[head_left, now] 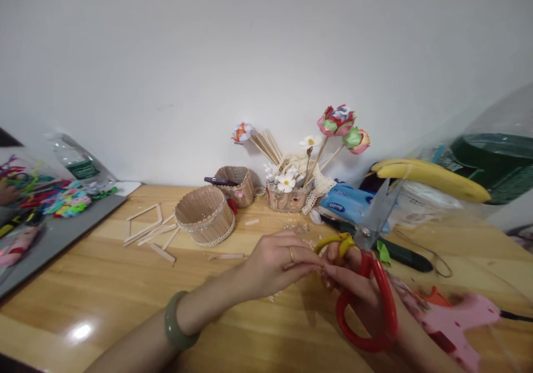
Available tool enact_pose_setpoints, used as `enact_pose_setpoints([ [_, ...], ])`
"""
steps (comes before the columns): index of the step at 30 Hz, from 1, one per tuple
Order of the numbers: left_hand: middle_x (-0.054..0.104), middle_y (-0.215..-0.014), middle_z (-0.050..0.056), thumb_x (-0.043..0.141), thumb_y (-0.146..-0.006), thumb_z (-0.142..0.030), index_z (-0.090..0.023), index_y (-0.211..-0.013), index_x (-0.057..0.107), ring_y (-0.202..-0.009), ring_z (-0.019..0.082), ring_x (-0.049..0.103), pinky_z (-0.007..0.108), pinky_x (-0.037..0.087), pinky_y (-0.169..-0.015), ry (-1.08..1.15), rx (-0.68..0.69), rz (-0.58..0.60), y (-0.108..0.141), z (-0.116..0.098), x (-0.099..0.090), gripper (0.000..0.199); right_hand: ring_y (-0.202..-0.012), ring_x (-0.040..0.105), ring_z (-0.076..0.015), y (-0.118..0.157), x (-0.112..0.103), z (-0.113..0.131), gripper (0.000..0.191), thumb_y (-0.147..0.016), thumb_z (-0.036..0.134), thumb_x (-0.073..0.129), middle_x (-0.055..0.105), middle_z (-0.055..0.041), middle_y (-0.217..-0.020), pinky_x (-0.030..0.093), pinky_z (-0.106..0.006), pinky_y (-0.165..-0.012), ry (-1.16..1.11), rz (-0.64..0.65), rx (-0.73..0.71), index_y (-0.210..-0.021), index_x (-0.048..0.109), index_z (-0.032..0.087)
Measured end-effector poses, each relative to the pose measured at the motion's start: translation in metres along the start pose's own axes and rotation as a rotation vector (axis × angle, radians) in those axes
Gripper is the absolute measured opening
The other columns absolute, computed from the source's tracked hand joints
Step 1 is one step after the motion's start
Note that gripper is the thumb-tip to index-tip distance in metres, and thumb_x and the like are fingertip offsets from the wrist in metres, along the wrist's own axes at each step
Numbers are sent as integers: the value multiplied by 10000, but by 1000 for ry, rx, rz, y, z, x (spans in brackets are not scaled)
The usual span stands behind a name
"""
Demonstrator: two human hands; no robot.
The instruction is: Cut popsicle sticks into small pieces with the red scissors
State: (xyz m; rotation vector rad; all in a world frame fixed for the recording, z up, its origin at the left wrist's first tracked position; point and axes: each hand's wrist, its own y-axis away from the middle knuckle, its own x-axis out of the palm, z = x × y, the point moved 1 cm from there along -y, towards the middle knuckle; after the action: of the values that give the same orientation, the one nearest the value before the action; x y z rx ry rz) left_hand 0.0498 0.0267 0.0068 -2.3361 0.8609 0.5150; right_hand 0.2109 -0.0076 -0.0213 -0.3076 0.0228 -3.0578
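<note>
My right hand [353, 270] has its fingers through the handles of a pair of scissors [365, 237]. One handle loop is red, the other yellow, and the blades point up and away, slightly parted. My left hand [275, 265], with a ring and a green bangle at the wrist, is closed in a pinch against the right fingertips. Whatever lies between the fingertips is too small to make out. Both hands are just above the wooden table [233, 328], with small wood scraps [297, 227] behind them.
A round stick basket [204, 217] and loose wooden sticks [145, 223] lie left. Behind stand a second basket [245, 187] and a flower-filled box [287, 200]. To the right are a pink glue gun [458, 323], wipes [345, 198] and bananas [433, 179]. Someone else's hand [6, 192] shows far left.
</note>
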Motion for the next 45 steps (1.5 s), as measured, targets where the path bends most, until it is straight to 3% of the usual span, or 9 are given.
enact_pose_setpoints([
  [4,675,-814,67,644,-735,-260,-148,-801,688,-753,145,598,263,462,-714,429,-330,-179,-2,1,12,138,-589,444,-151,6,-6,2,182,-677,331,681,498,23,-612,348,-281,-557,191,-45,-80,-661,532,227],
  [6,665,-763,45,720,-633,-246,-138,-771,665,-701,136,598,258,466,-671,648,-495,-246,-3,1,18,183,-624,455,-167,8,-8,2,184,-698,336,667,493,16,-631,358,-297,-595,251,-69,-111,-650,525,231],
  [13,607,-597,-12,802,-462,-207,-117,-623,599,-579,84,550,232,435,-630,849,-666,-320,-7,-5,20,274,-643,486,-193,11,-4,-6,179,-729,358,643,522,-10,-659,376,-324,-604,367,-70,-131,-652,541,232],
  [23,597,-578,-28,804,-450,-189,-109,-622,578,-535,64,529,219,427,-588,901,-709,-277,-9,-10,13,295,-648,456,-168,10,-12,-12,160,-763,367,614,497,18,-676,364,-291,-584,327,23,-179,-712,520,248],
  [33,591,-569,-40,785,-479,-155,-110,-628,588,-520,50,509,206,411,-577,891,-698,-236,-8,-12,10,251,-600,481,-142,10,-5,-1,144,-757,335,618,520,22,-654,378,-255,-545,308,-10,-165,-710,529,232],
  [45,643,-652,-2,815,-481,-242,-103,-693,636,-578,73,561,215,428,-605,1061,-687,-25,-7,-6,10,311,-525,503,-145,9,2,4,251,-627,432,732,549,21,-567,415,-260,-480,0,79,-70,-638,576,235],
])
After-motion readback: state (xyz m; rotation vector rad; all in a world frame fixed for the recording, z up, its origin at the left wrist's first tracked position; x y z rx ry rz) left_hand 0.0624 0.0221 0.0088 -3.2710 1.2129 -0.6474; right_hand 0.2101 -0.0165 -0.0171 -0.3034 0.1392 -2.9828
